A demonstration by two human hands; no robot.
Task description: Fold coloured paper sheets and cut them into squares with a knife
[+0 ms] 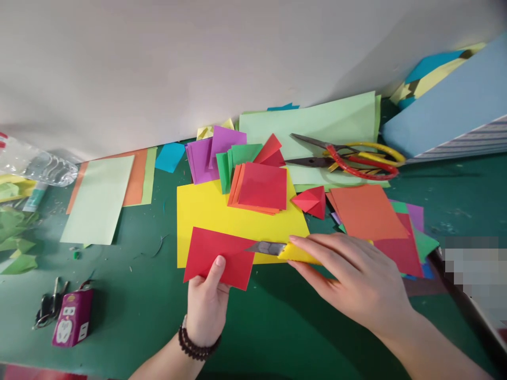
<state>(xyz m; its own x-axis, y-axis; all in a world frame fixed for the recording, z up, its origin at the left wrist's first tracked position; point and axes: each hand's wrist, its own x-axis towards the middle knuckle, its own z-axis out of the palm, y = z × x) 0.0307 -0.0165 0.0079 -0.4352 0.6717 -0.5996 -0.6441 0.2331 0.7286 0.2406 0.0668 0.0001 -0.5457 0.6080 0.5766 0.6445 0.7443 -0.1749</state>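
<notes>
My left hand (209, 290) pinches a red sheet of paper (222, 253), thumb on top and fingers beneath. In my right hand (348, 269) is a yellow utility knife (299, 254), its blade pointing left at the right edge of the red paper. Whether the blade touches the paper or lies inside a fold, I cannot tell. Under and behind both lies a yellow sheet (198, 216). Just behind stand a stack of red and orange squares (263, 184), green folded pieces (241, 155), purple pieces (227, 142) and a folded red piece (311, 201).
Large scissors (344, 155) rest on pale green sheets (273, 126) at the back. Orange paper (364, 211) and other coloured sheets lie right, near a blue box-like object (455, 100). On the left are a plastic bottle (47, 161), pale paper (99, 200), keys (49, 306) and a purple box (73, 316).
</notes>
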